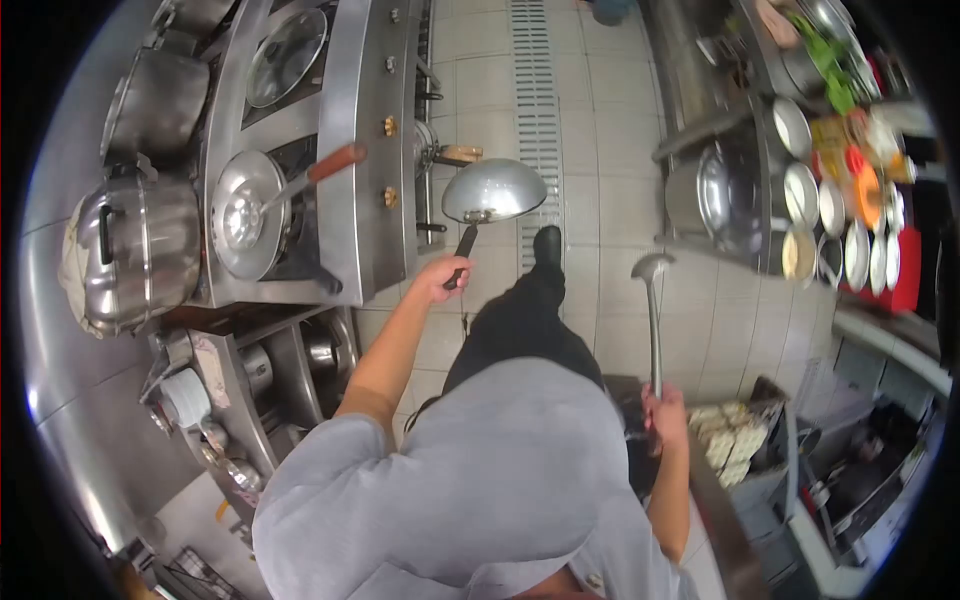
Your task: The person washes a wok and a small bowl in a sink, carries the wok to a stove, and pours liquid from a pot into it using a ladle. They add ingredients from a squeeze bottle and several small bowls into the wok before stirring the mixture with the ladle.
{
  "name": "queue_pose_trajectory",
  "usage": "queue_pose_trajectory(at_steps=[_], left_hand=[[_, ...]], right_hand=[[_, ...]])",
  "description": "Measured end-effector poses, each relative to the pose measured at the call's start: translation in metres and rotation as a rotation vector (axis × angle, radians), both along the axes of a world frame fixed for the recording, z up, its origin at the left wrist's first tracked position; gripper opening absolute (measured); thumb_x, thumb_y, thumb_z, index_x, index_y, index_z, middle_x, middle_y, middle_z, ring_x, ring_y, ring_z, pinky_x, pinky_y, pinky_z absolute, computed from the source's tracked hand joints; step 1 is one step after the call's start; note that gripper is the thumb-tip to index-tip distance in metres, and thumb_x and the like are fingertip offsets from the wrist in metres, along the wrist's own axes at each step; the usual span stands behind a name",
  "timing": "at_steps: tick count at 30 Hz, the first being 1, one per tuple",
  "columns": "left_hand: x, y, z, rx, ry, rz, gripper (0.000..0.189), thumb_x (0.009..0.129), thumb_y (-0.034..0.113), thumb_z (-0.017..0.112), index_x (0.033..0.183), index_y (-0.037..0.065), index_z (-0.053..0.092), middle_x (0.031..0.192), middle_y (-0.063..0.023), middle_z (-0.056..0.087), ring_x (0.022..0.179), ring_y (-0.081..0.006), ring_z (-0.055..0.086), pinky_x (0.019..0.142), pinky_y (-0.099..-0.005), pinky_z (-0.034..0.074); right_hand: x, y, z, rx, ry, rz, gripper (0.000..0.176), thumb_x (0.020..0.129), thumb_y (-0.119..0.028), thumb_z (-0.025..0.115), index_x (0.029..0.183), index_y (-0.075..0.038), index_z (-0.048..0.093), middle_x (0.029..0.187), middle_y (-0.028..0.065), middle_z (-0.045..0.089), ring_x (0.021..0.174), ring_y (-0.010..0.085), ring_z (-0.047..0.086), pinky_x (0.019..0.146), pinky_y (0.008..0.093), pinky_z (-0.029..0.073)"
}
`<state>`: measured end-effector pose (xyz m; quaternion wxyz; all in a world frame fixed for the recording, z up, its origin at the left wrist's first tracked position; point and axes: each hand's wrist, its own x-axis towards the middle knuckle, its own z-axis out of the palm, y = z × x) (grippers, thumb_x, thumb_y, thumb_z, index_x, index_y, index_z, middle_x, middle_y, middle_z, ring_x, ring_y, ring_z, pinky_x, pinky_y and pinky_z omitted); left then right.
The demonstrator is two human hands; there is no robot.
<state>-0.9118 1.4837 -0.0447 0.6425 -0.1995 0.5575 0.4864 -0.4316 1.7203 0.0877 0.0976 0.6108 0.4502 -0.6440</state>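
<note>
My left hand (443, 280) is closed around the dark handle of a metal wok (495, 190), held out over the floor beside the stove. The wok's silvery bowl looks tilted; nothing can be made out in it. Lower on the right, my right hand (665, 412) grips the end of a long-handled ladle (655, 320), whose bowl points forward, away from my body. The wok and the ladle are well apart.
The steel stove (340, 220) at left carries a pan (245, 215) with a wooden-handled utensil, a glass lid (287, 58) and a large pot (140, 250). Several seasoning bowls (800, 195) line the right counter. A drain grate (533, 80) crosses the tiled floor.
</note>
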Motion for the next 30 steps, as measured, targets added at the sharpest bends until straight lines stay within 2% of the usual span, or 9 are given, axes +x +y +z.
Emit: queue_pose_trajectory(at_steps=[6,9,13,19,22,26,27,29,30], left_hand=[[-0.088,0.051,-0.062,-0.092,0.074,0.246,0.024,0.087,0.017,0.073,0.074,0.017,0.053,0.061,0.0053,0.053,0.049,-0.0074,0.047,0.044,-0.0257,0.034],[-0.129,0.054,-0.104,-0.038,0.113,0.431,0.026,0.089,0.021,0.073,0.073,0.017,0.053,0.06,0.0053,0.052,0.048,-0.0076,0.045,0.045,-0.0267,0.031],[-0.171,0.053,-0.169,-0.087,0.181,0.721,0.027,0.088,0.022,0.076,0.079,0.015,0.052,0.06,0.0018,0.052,0.048,-0.0122,0.047,0.043,-0.0303,0.034],[-0.215,0.044,-0.278,-0.154,0.165,0.892,0.025,0.094,0.031,0.07,0.083,0.014,0.054,0.069,0.0009,0.055,0.057,-0.0151,0.053,0.049,-0.0349,0.038],[-0.215,0.056,-0.31,-0.582,0.264,0.654,0.016,0.096,0.025,0.061,0.101,0.01,0.063,0.076,-0.0032,0.061,0.068,-0.0187,0.061,0.056,-0.0379,0.046],[-0.169,0.062,-0.326,-0.494,0.401,0.13,0.027,0.09,0.019,0.061,0.116,0.01,0.065,0.09,-0.0073,0.066,0.077,-0.0207,0.067,0.06,-0.0404,0.054],[-0.146,0.062,-0.333,-0.293,0.452,0.078,0.032,0.092,0.023,0.058,0.12,0.009,0.064,0.094,-0.0073,0.069,0.075,-0.022,0.069,0.057,-0.0409,0.056],[-0.119,0.135,-0.239,-0.232,0.548,0.013,0.009,0.087,0.015,0.065,0.09,0.008,0.069,0.074,-0.0072,0.068,0.062,-0.0208,0.068,0.049,-0.0361,0.053],[-0.113,0.165,-0.213,-0.315,0.436,-0.017,0.012,0.086,0.016,0.066,0.094,0.008,0.07,0.075,-0.0079,0.07,0.061,-0.0199,0.067,0.05,-0.0334,0.053]], right_hand=[[-0.049,0.095,-0.044,-0.099,-0.041,0.056,0.014,0.085,0.001,0.054,0.098,-0.001,0.057,0.065,0.0025,0.054,0.042,0.0108,0.047,0.037,0.0248,0.038],[-0.085,0.145,-0.071,-0.139,-0.037,0.105,0.012,0.086,-0.005,0.061,0.097,0.0,0.058,0.061,0.0029,0.053,0.042,0.0122,0.049,0.038,0.0265,0.039],[-0.141,0.207,-0.121,-0.19,-0.158,0.328,0.014,0.085,-0.004,0.062,0.098,-0.001,0.058,0.06,0.0021,0.053,0.042,0.0126,0.049,0.038,0.027,0.04],[-0.198,0.252,-0.173,-0.228,-0.192,0.457,0.013,0.087,-0.004,0.064,0.099,-0.003,0.059,0.06,0.0,0.052,0.042,0.011,0.049,0.039,0.0269,0.039],[-0.214,0.261,-0.184,-0.241,-0.174,0.481,0.013,0.088,-0.004,0.064,0.1,-0.003,0.059,0.059,-0.0001,0.051,0.043,0.0109,0.049,0.039,0.0268,0.038],[-0.238,0.269,-0.164,-0.254,-0.124,0.478,0.013,0.088,-0.004,0.063,0.1,-0.003,0.059,0.058,0.0001,0.051,0.042,0.0108,0.049,0.039,0.0264,0.038],[-0.242,0.271,-0.158,-0.26,-0.083,0.471,0.013,0.087,-0.003,0.063,0.1,-0.002,0.059,0.059,0.0003,0.051,0.042,0.0109,0.05,0.039,0.0263,0.039],[-0.254,0.273,-0.14,-0.258,-0.044,0.46,0.012,0.087,-0.002,0.063,0.098,-0.002,0.058,0.061,0.0021,0.052,0.042,0.0113,0.05,0.038,0.0266,0.04],[-0.257,0.273,-0.131,-0.269,-0.003,0.438,0.016,0.085,-0.002,0.062,0.1,-0.001,0.056,0.061,0.0024,0.052,0.042,0.0121,0.049,0.038,0.0268,0.039]])
